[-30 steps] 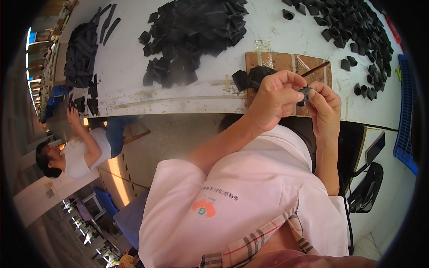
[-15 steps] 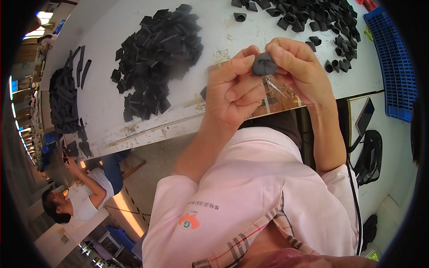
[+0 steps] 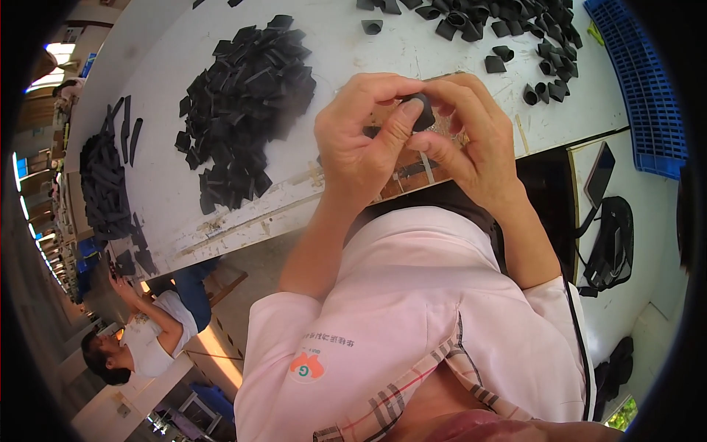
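A small black fabric loop is held up above the near edge of the table. My left hand grips it, the thumb pressed across its face and the index finger over its top. From the other side my right hand curls around it, with its index fingertip at the upper rim and its thumb just below. Part of the loop is hidden behind the fingers. Under both hands lies a worn brown board on the table edge.
A large pile of flat black pieces covers the table's left. Several black loops lie at the far right, beside a blue crate. Black strips are heaped at the left end. Another person sits at the lower left.
Both hands have turned around the black loop and shifted slightly left. The left thumb now lies across its face, and the right fingers have loosened from a tight pinch.
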`<state>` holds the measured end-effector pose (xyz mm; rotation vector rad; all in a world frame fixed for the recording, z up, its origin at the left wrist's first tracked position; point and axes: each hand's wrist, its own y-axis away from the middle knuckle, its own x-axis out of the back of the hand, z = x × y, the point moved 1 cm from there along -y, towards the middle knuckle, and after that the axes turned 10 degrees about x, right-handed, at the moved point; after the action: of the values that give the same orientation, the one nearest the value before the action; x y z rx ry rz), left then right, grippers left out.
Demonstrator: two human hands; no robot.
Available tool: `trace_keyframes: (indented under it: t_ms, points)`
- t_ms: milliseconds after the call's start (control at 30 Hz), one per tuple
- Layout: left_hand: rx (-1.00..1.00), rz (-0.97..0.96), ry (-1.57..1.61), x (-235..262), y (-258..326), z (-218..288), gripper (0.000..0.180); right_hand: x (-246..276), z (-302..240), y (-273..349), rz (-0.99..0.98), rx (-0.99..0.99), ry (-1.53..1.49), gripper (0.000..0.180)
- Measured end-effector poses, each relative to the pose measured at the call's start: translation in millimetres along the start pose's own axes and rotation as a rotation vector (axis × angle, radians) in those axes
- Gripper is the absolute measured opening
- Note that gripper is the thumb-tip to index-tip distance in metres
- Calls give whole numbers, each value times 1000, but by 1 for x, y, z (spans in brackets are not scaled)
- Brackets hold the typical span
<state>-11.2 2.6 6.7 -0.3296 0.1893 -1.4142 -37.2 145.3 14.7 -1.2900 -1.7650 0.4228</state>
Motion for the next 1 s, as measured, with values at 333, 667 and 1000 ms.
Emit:
trace_keyframes:
  t_ms: [333,667,1000]
  points:
    - [205,73,742,2,8,-12,10,-3,-7,-14,-8,-278,-220,17]
    - [240,106,660,1,18,-12,9,-6,9,-1,-33,6,-31,9]
    - [262,125,674,3,20,-20,9,-5,7,-4,-104,72,75,11]
